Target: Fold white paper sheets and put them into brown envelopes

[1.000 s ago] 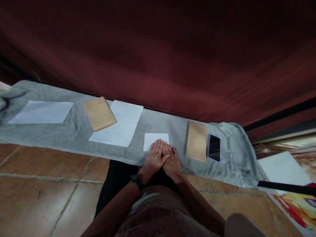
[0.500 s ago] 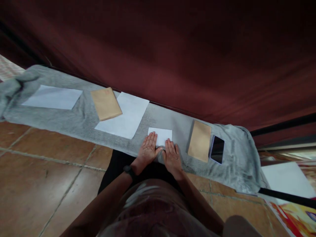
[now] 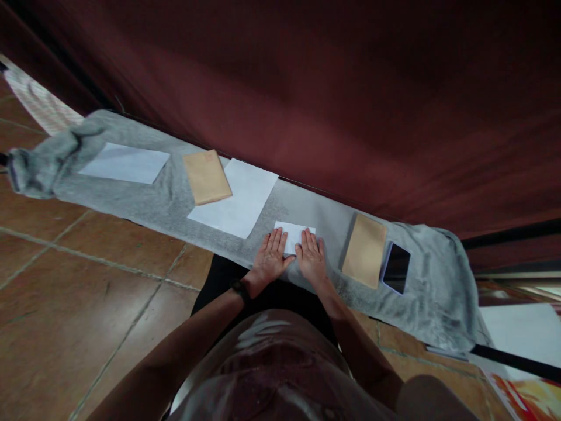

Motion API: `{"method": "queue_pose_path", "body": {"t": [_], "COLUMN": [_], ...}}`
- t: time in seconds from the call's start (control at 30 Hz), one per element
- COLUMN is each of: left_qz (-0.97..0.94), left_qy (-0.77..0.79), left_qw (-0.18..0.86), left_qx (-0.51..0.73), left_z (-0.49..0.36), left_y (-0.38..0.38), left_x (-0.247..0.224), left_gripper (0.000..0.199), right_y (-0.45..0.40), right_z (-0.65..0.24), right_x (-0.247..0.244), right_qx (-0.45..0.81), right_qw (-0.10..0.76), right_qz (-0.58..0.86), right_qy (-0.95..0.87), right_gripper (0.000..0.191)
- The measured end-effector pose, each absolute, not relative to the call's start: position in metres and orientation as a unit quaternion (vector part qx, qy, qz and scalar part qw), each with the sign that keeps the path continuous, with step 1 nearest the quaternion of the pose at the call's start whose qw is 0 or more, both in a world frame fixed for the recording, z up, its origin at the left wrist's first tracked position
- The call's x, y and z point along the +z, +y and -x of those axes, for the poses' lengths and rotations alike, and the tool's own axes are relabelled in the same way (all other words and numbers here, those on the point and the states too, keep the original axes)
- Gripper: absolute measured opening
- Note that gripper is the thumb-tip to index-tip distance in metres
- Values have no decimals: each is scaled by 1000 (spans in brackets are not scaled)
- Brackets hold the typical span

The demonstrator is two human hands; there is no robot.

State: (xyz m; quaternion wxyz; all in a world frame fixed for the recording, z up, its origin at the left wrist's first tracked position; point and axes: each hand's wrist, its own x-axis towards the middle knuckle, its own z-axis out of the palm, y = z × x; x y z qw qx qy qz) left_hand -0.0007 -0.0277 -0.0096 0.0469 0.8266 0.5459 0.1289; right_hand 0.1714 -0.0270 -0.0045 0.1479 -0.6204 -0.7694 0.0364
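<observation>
A small folded white paper [image 3: 293, 233] lies on the grey cloth, partly covered by both hands. My left hand [image 3: 270, 255] rests flat on its left side, fingers stretched forward and thumb pointing right. My right hand [image 3: 312, 256] lies flat over its right side, fingers extended. To the left, a brown envelope [image 3: 207, 178] overlaps a larger white sheet [image 3: 245, 199]. On the right sits a stack of brown envelopes or a single brown envelope [image 3: 364, 250], with a phone [image 3: 397, 268] in a light purple case beside it, screen dark.
Grey cloth [image 3: 162, 213] covers the long narrow surface. Another white sheet [image 3: 127, 164] lies at its left end. A dark red curtain [image 3: 280, 117] hangs along the far edge. Tiled floor [image 3: 114, 304] shows below, and a white board or sheet [image 3: 523, 333] stands at the lower right.
The view has shifted, so things on the cloth appear further right. My right hand has slid forward over the folded paper, covering more of it; my left hand stays flat on it.
</observation>
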Motion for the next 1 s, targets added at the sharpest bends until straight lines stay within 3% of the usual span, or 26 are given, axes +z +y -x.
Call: {"method": "queue_pose_path", "body": {"t": [0.53, 0.8, 1.0], "left_qz": [-826, -819, -878], "left_qy": [543, 552, 452], "left_qw": [42, 27, 77], "left_qx": [145, 156, 137], "left_z": [3, -4, -39], "left_y": [-28, -24, -17], "left_x": [-10, -6, -2], "left_gripper": [81, 70, 60], "right_y": [-25, -30, -34], "right_z": [-194, -200, -206], "right_x": [-12, -6, -4], "right_qx": [2, 17, 34], "right_qw": [158, 155, 174], "right_qz": [659, 670, 665], "right_qy": [-735, -726, -725], "right_gripper": [57, 53, 47]}}
